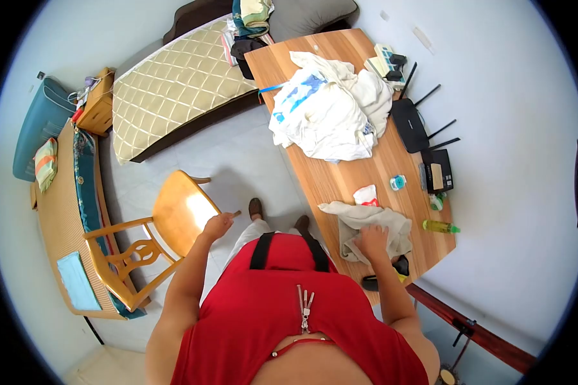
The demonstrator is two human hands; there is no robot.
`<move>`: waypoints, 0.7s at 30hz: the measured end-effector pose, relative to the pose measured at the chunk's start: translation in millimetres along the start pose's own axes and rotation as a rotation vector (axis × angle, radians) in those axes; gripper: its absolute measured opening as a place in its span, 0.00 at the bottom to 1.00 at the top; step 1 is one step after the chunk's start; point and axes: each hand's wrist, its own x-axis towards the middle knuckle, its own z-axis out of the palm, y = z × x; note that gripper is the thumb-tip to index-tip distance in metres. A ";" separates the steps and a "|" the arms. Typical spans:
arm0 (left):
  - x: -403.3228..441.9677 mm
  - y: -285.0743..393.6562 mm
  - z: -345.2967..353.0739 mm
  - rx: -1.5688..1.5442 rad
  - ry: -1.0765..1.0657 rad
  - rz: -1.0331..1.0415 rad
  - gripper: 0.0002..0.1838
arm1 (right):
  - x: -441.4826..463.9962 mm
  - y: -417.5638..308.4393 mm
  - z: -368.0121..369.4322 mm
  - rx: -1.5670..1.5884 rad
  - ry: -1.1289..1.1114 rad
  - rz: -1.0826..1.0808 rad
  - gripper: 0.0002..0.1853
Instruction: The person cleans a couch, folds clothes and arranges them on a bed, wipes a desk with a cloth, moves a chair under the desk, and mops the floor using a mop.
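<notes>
My right hand (371,244) is on a crumpled beige-grey towel (395,228) at the near end of the wooden table (392,173), its fingers bent into the fabric. Close beyond the towel lies a small white and red packet (366,195). My left hand (218,226) is off to the left, in front of the wooden chair (185,204), with its fingers curled closed. A short brown tip, perhaps a chair leg, shows just past those fingers; whether they grip anything is hidden. Farther up the table lies a heap of white clothes (334,115).
Along the wall side of the table stand a black router (410,125) with antennas, a black box (438,172), a small teal-lidded jar (398,183) and a bottle of yellow-green liquid (440,226). A dark object (370,283) lies by the near edge. Beds (180,83) stand behind the chair.
</notes>
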 end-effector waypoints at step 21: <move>89.5 -209.3 -150.3 -0.125 0.085 -0.252 0.20 | 204.4 -264.4 -191.6 0.095 0.629 -0.299 0.31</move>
